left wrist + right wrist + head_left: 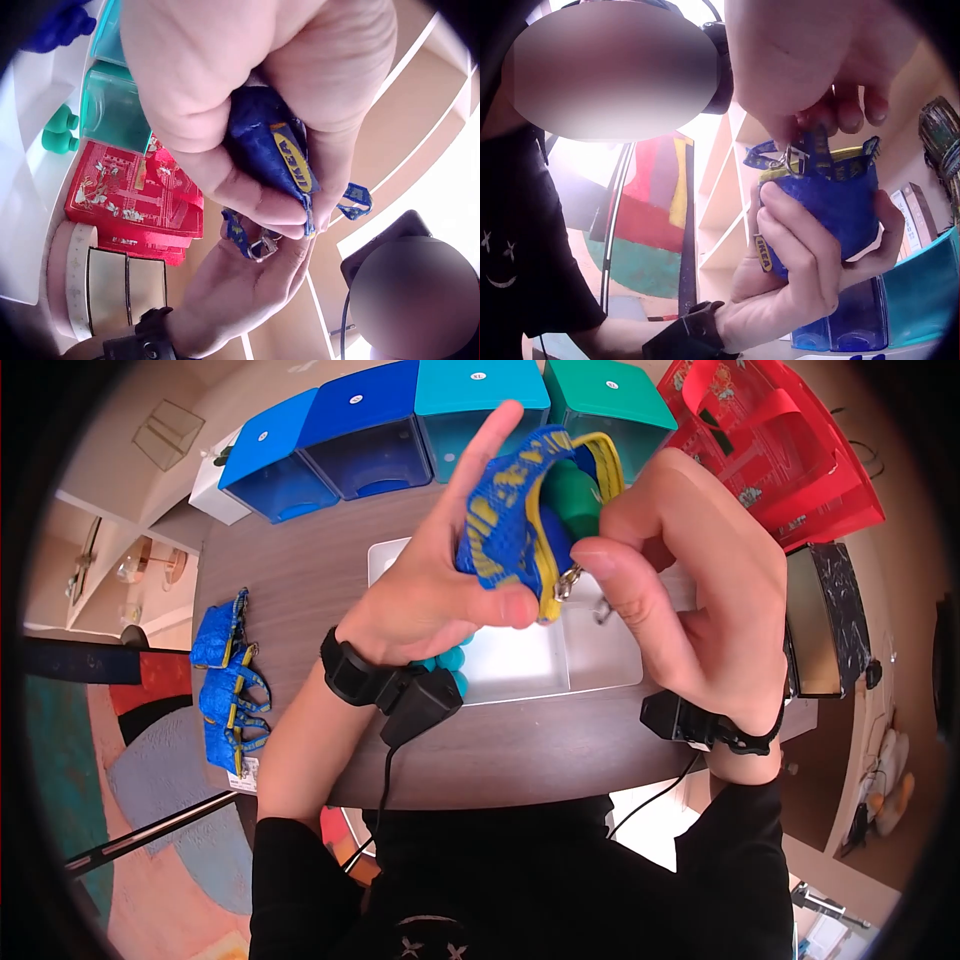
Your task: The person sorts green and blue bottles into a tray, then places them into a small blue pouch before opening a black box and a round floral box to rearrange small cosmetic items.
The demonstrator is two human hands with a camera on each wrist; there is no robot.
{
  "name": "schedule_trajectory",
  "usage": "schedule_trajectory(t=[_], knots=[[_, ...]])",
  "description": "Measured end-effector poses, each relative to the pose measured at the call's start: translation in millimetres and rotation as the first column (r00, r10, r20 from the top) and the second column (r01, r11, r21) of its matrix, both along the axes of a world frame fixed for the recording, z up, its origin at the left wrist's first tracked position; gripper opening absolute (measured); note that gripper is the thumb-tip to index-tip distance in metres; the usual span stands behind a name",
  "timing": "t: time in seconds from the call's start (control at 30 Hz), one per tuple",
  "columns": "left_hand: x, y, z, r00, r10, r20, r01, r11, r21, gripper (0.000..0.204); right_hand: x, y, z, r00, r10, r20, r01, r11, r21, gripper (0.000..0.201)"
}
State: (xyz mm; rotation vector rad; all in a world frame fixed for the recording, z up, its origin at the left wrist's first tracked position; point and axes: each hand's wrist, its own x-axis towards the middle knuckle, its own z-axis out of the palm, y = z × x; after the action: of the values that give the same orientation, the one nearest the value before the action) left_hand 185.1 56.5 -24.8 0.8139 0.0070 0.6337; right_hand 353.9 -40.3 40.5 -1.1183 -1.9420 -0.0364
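My left hand (415, 595) holds a small blue mini tote bag (500, 495) with yellow zip trim over the tray, its thumb against the front edge. The mouth gapes, and a green rounded piece (574, 500) shows inside beside a blue one. My right hand (710, 575) is at the opening, its thumb and finger pinching the edge near a metal clasp (567, 582). In the right wrist view, its curled fingers meet the bag's strap (821, 150) at the top. A yellow IKEA tag (292, 163) hangs from the bag's side.
Below the hands lies a white divided tray (520, 660) with several teal pieces (450, 660). Similar blue mini bags (225, 705) line the table's left edge. Colored bins (365, 435) stand along the back, a red gift bag (780, 455) back right, a black-sided box (835, 620) at right.
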Motion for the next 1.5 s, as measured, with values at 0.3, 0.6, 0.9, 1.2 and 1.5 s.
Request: schedule_trajectory(t=[0.3,0.6,0.9,1.2,1.5], knots=[[-3.4,2.7,-0.2,0.992,-0.094,-0.079,0.099,0.994,0.054,0.129,15.9,3.7,0.8,0.982,-0.129,0.14,0.132,0.991,-0.014,0.021],[-1.0,5.3,1.8,0.978,-0.062,-0.199,0.094,0.983,0.16,0.142,28.1,15.8,-4.4,0.971,-0.209,0.114,0.22,0.971,-0.093,0.04],[1.0,7.1,-4.5,0.993,-0.044,-0.11,0.071,0.965,0.253,0.146,27.2,19.9,-3.5,0.998,-0.056,-0.006,0.056,0.998,0.016,0.021],[-0.5,14.2,-16.1,0.963,-0.247,0.105,0.256,0.963,-0.079,0.071,13.6,8.1,1.8,0.992,-0.098,-0.08,0.09,0.991,-0.097,0.015],[0.2,15.4,-12.0,0.954,-0.257,0.154,0.284,0.94,-0.191,0.054,10.1,5.2,1.9,0.985,-0.146,0.096,0.139,0.987,0.082,0.019]])
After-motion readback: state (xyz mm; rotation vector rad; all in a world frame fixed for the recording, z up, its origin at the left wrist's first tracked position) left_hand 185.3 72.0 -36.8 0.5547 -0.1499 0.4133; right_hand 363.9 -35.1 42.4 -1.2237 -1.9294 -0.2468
